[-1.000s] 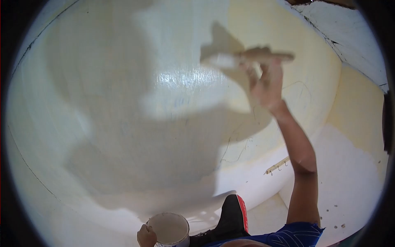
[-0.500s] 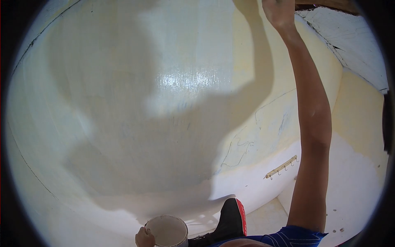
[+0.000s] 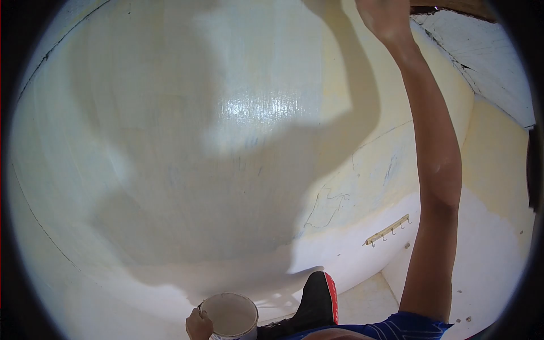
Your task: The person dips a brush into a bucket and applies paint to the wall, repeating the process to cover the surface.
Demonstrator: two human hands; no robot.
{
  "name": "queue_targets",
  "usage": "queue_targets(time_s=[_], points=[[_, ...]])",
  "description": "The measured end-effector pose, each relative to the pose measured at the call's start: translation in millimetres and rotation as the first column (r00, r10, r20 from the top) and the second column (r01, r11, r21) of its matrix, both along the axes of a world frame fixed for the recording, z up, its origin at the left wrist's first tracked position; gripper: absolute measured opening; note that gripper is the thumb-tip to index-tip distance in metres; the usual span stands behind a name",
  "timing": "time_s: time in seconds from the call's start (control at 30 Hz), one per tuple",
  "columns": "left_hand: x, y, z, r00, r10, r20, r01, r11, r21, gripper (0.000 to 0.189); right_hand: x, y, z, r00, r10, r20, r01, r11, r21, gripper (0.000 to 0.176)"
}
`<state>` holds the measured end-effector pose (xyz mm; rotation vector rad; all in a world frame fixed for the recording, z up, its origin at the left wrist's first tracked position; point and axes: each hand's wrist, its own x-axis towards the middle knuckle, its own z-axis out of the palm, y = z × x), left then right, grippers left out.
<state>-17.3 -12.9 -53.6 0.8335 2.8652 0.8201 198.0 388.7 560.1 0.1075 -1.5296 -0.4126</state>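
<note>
Low in the head view, my left hand (image 3: 199, 324) is closed on the rim of a white bucket (image 3: 249, 323), at its left side. The bucket's pale inside shows, and its bottom edge is cut off by the frame. My right arm stretches up along the right side, and my right hand (image 3: 387, 20) is at the top edge near the wall (image 3: 266, 187). The fingers of that hand lie outside the frame, so anything held there is hidden. A wet, shiny patch glints on the wall's pale coat, left of a yellower area.
A wooden rail with hooks (image 3: 388, 230) is fixed low on the wall at right. A black shoe with a red sole edge (image 3: 318, 297) is beside the bucket. Brown wood (image 3: 456, 8) shows at the upper right. My shadow covers much of the wall.
My right hand and forearm have shifted slightly, the forearm a little to the right and down. The arm's shadow on the wall has moved too. My left hand still holds the bucket.
</note>
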Motion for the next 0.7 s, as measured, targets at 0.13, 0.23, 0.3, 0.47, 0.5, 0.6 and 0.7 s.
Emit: queue_targets(time_s=[0.13,0.23,0.3,0.47,0.5,0.6,0.7], points=[[3,-2,2,0.999,-0.005,-0.041,0.005,1.0,0.008,0.033,-33,-8,14,0.996,0.084,-0.033,-0.076,0.98,0.186,0.011],[1,-4,0,0.999,0.0,-0.054,0.002,0.999,0.043,0.033,-40,9,6,0.996,0.085,0.03,-0.09,0.916,0.392,0.013],[-2,-7,-8,0.998,-0.012,-0.067,0.016,0.998,0.06,0.033,-37,10,-33,0.979,-0.042,0.198,-0.006,0.972,0.234,0.01],[-3,-11,-7,0.997,-0.034,-0.065,0.038,0.997,0.065,0.031,-19,12,-163,0.941,0.162,0.297,-0.174,0.985,0.016,0.018],[-2,-11,-5,0.997,-0.029,-0.07,0.034,0.996,0.078,0.031,-12,14,-180,0.897,0.281,0.342,-0.239,0.958,-0.16,0.018],[-3,-11,-9,0.996,-0.035,-0.082,0.043,0.994,0.099,0.031,7,8,-178,0.874,0.307,0.376,-0.277,0.952,-0.133,0.019],[-3,-11,-6,0.996,-0.038,-0.081,0.046,0.995,0.094,0.033,24,36,-130,0.982,-0.069,0.179,0.081,0.995,-0.058,0.02]])
